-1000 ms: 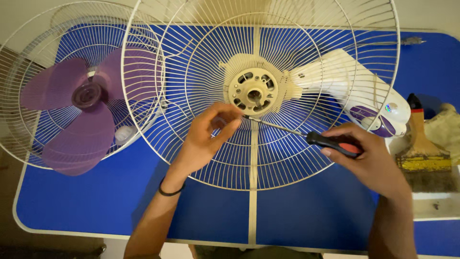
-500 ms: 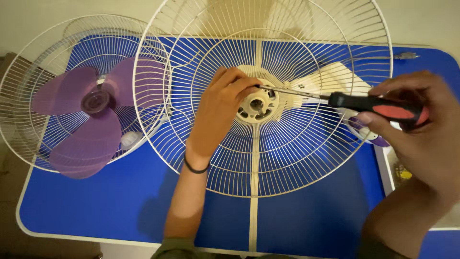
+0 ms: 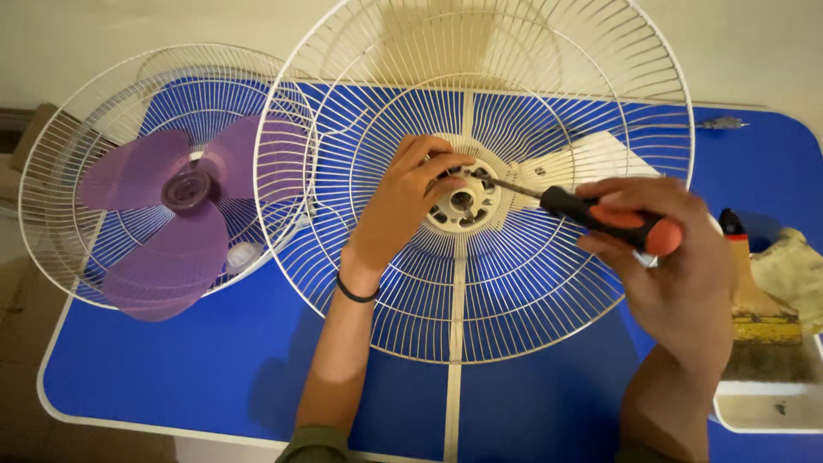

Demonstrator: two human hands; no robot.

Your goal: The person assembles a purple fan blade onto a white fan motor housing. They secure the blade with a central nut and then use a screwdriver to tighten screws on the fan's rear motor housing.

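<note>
Lying across a blue table [image 3: 171,369], a white wire rear fan guard [image 3: 480,283] is seen with its cream plastic hub [image 3: 463,204] at the centre. The left hand [image 3: 399,206] is laid on the guard wires, its fingertips [image 3: 450,167] pressed together at the upper left edge of the hub, pinching something too small to be made out. A screwdriver [image 3: 600,219] with a black and red handle is gripped in the right hand [image 3: 677,266], the fingers being closed around the handle; its metal shaft is pointed leftward and its tip is brought to the hub, just beside the left fingertips. A black band [image 3: 354,293] is worn on the left wrist. Behind the guard, the white motor housing [image 3: 591,159] of the fan is partly seen through the wires.

To the left, a second wire guard [image 3: 60,231] is set on the table, overlapped by the first, and a purple three-bladed fan blade [image 3: 163,231] is held inside it. A small white cap [image 3: 243,255] is found just beside the blade. At the right edge, a paintbrush [image 3: 759,317] with a yellowed ferrule is laid near a crumpled cloth [image 3: 793,266].
</note>
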